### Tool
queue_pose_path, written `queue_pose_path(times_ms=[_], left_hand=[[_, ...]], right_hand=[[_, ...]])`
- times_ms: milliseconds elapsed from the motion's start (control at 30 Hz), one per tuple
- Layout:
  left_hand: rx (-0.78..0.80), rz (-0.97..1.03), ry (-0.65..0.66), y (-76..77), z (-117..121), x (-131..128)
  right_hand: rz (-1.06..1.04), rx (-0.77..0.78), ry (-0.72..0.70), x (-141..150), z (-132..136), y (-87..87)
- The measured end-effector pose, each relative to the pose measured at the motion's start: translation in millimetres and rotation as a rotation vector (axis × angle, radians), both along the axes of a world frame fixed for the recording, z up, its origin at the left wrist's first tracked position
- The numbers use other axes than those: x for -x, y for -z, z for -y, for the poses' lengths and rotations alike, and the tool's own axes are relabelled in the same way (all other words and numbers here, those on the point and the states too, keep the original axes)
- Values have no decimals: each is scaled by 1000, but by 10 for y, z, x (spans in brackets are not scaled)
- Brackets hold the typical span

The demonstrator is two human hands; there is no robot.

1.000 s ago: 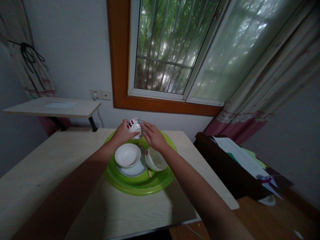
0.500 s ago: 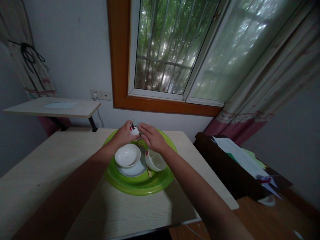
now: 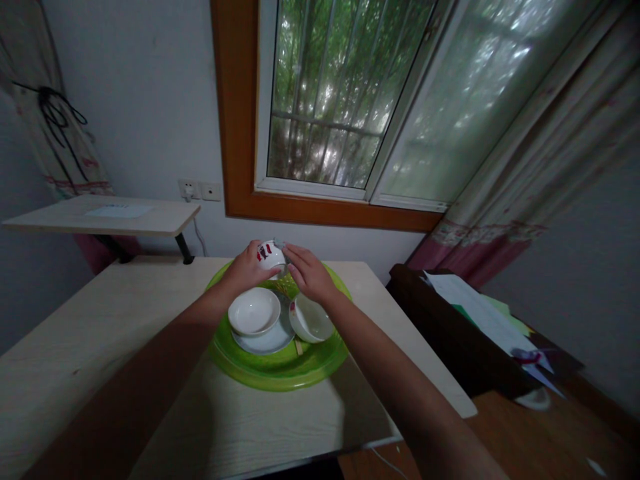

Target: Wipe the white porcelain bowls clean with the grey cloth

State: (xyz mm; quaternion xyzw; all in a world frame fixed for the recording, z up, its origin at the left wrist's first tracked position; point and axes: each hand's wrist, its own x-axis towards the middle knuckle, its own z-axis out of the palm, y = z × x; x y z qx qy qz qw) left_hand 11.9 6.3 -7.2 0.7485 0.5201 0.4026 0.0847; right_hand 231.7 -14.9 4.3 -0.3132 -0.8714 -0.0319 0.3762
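Above the far part of a green basin (image 3: pixel 280 383), my left hand (image 3: pixel 248 268) is closed around a white bowl (image 3: pixel 271 256) with red and dark marks on its outside. The bowl is tilted and partly hidden by my fingers. My right hand (image 3: pixel 309 272) presses a pale grey-blue piece (image 3: pixel 280 244), which looks like a cloth, against the bowl's right side. Its fingers are held together. Inside the basin, a white bowl (image 3: pixel 254 311) rests on a white plate (image 3: pixel 265 343). A second bowl (image 3: pixel 311 320) leans to the right of them.
The basin stands on a light wooden table (image 3: pixel 150 293). A raised shelf (image 3: pixel 65 217) is at the table's left back, below a wall socket (image 3: pixel 189 189). Chopstick-like sticks (image 3: pixel 299 347) show in the basin. Papers (image 3: pixel 470 310) lie on a dark cabinet at right.
The bowl in my left hand has turned, so more of its red and dark marks show. My right hand has shifted slightly to the right.
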Motion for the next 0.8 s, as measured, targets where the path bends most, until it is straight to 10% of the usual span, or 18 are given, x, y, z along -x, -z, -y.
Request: queue_pose_path(times_ms=[500,800], left_hand=[[-14,149,-71,-50,6,8],[7,292,-125,-52,-74,78]], right_hand=[[-175,162,92,-73,-191,140],[11,-2,-8,-14,-24,24]])
